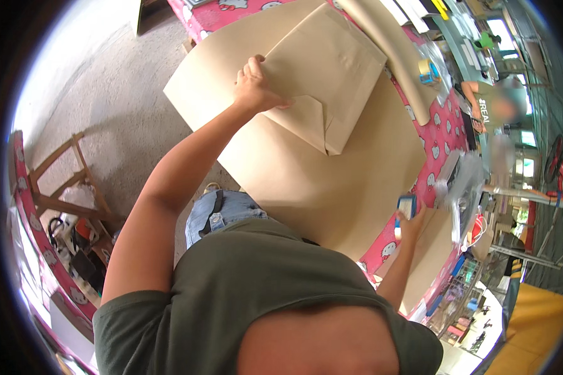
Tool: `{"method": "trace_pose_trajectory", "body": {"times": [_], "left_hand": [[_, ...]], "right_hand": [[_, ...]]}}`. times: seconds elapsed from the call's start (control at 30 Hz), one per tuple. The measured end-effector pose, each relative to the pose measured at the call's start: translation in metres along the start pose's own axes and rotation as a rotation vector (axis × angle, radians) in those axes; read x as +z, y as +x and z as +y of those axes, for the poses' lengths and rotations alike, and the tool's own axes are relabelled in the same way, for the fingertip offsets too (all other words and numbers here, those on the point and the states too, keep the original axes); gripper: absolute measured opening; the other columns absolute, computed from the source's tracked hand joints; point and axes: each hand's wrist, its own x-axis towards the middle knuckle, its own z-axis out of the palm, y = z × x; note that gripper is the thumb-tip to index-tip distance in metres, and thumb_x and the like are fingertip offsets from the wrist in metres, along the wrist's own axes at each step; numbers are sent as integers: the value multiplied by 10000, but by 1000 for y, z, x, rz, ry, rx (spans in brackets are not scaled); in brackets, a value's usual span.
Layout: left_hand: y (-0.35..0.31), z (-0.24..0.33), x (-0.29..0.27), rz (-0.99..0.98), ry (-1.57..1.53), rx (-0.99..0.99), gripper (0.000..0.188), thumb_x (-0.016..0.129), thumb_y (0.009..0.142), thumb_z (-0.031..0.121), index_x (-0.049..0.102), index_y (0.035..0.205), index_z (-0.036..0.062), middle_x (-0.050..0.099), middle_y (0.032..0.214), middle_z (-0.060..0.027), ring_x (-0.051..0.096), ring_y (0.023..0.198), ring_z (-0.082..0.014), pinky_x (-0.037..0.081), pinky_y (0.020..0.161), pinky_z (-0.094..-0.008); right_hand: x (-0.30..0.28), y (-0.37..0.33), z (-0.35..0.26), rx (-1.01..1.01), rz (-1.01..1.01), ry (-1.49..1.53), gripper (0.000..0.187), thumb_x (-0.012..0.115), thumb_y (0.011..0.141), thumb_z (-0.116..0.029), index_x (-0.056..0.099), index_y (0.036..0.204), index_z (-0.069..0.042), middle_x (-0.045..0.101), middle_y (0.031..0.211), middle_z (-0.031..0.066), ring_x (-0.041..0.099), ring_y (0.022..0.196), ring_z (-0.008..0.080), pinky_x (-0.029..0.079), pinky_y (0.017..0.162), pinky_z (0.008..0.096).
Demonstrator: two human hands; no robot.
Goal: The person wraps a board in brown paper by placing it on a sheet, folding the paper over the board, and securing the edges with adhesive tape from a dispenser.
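Observation:
A flat parcel folded in brown paper (331, 69) lies on a large sheet of brown kraft paper (306, 187). Along its left edge my left hand (254, 87) holds it, fingers bent at the edge and thumb stretched toward a folded flap (303, 115). Off to the right, my right hand (411, 224) is closed around a blue and white tape dispenser (406, 206), held near the right edge of the sheet. The dispenser is apart from the parcel, and part of it is hidden by my fingers.
A roll of brown paper (397, 65) lies beyond the parcel on the pink patterned tablecloth (441, 119). Nearby sits another blue tape dispenser (428, 72) with yellowish tape. Clear plastic (460, 187) lies at the right. A wooden frame (62, 181) stands left; a person (491, 106) works across.

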Motion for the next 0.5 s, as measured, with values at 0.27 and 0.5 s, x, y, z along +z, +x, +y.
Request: {"method": "trace_pose_trajectory", "body": {"times": [0.27, 0.5], "left_hand": [[-20, 5, 15, 201, -96, -160, 1074, 816, 426, 293, 188, 1281, 125, 252, 1263, -134, 256, 1185, -340, 259, 927, -488], [-28, 2, 24, 319, -306, -286, 1145, 856, 373, 269, 182, 1293, 162, 237, 1286, -142, 253, 1191, -342, 251, 953, -461]], "right_hand": [[62, 84, -298, -755, -698, 590, 623, 776, 616, -129, 505, 1159, 15, 585, 1032, 88, 563, 934, 152, 447, 813, 279], [119, 110, -362, -648, -986, 444, 412, 706, 606, -135, 635, 967, 52, 625, 994, 97, 585, 814, 114, 468, 700, 248]]}}
